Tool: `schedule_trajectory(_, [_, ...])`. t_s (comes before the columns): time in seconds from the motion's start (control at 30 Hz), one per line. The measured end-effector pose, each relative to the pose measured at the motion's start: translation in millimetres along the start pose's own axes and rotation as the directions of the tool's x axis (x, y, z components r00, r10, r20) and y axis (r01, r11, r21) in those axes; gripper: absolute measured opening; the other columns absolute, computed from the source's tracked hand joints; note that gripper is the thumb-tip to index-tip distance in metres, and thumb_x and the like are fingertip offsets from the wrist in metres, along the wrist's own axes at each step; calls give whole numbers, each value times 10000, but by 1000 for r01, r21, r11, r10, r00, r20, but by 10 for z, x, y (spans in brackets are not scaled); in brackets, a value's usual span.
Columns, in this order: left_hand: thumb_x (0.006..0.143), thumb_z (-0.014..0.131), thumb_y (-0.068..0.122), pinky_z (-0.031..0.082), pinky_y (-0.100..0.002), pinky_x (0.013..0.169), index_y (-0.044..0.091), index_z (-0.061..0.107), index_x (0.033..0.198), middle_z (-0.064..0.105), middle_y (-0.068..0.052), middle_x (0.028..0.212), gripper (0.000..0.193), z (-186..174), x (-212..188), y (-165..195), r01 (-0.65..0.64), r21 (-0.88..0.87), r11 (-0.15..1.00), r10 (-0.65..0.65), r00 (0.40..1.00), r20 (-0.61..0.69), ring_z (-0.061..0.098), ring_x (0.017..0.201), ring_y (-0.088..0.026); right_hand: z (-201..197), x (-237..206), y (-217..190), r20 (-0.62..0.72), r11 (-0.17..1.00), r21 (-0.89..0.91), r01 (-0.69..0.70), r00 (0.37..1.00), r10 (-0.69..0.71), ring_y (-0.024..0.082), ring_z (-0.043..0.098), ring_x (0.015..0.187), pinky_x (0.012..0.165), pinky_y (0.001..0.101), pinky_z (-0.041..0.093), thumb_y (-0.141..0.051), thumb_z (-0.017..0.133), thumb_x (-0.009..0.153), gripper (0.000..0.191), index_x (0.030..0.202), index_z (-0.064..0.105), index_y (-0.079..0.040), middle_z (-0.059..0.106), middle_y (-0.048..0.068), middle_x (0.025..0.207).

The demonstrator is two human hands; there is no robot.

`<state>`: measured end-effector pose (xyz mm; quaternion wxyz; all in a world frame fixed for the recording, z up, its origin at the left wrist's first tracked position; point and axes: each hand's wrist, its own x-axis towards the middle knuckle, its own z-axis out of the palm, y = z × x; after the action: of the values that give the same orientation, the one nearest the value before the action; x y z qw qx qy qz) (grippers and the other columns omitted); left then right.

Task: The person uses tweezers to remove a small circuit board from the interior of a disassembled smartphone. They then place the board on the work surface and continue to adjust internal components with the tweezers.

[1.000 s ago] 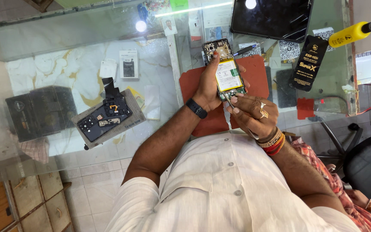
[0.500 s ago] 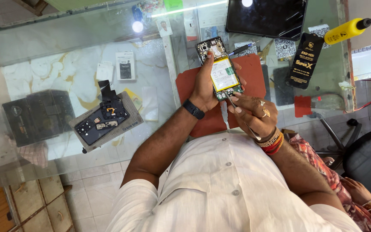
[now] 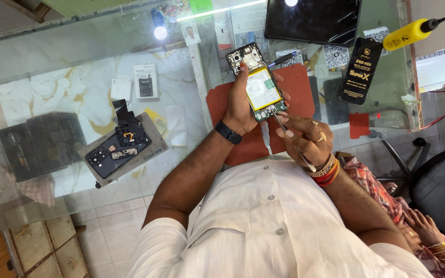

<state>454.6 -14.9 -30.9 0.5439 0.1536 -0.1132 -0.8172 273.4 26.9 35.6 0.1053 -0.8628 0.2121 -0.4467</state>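
Left hand (image 3: pixel 240 105) clamps the opened black smartphone with yellow-edged battery (image 3: pixel 257 82) above the glass table's (image 3: pixel 78 51) red mat (image 3: pixel 300 87); right hand (image 3: pixel 305 139) pinches thin metal tweezers (image 3: pixel 284 128) at its lower board; component work judged underway; steady tip placement needed.

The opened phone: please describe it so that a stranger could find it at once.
On the glass table, above the red mat, the left hand holds the opened phone. Unlike the dark phone shell lying further left, it shows a white battery with yellow edges.
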Motion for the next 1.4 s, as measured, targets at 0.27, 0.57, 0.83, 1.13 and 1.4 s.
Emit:
schedule_trajectory(0.27, [1006, 358, 764, 633, -480, 714, -40, 551, 1261, 702, -288, 969, 866, 2, -16, -11, -38, 23, 999, 36, 996, 78, 738, 863, -379, -24, 26, 2, 35, 997, -19, 73, 997, -73, 346, 758, 985, 822, 454, 667, 63, 824, 881, 366, 1086, 540, -39, 667, 184, 1122])
schedule_trajectory(0.57, [1003, 401, 749, 634, -480, 766, -25, 545, 1269, 703, -283, 992, 831, -27, -32, -18, -105, 71, 992, 101, 993, 63, 735, 890, -358, -15, 158, -41, 69, 991, 18, 134, 989, -134, 362, 756, 973, 841, 496, 620, 3, 843, 869, 340, 1058, 562, -27, 696, 180, 1047])
schedule_trajectory(0.83, [1014, 439, 735, 605, -460, 905, -23, 535, 1315, 706, -262, 1069, 822, -58, -23, -3, -202, 90, 975, 194, 976, 94, 725, 999, -350, -32, 84, 4, -146, 984, 147, -103, 981, 125, 348, 759, 1006, 925, 546, 667, -53, 758, 939, 258, 1036, 524, -4, 682, 179, 994])
schedule_trajectory(1.13, [1061, 462, 650, 579, -476, 997, -13, 489, 1389, 694, -266, 1177, 740, -67, 1, -11, -261, 119, 958, 244, 959, 142, 703, 1098, -361, -53, 121, 25, -194, 943, 212, -255, 935, 297, 400, 693, 1192, 1101, 572, 519, -182, 519, 1110, 191, 1052, 460, -10, 684, 267, 1106])
schedule_trajectory(1.4, [1088, 505, 542, 562, -494, 1066, 5, 450, 1432, 666, -275, 1256, 641, 10, -11, -40, -319, 139, 937, 297, 941, 162, 679, 1179, -376, -71, 168, 38, -127, 879, 20, -477, 871, 475, 196, 523, 694, 651, 332, 435, -45, 564, 1097, 103, 1070, 637, 23, 557, 90, 787])
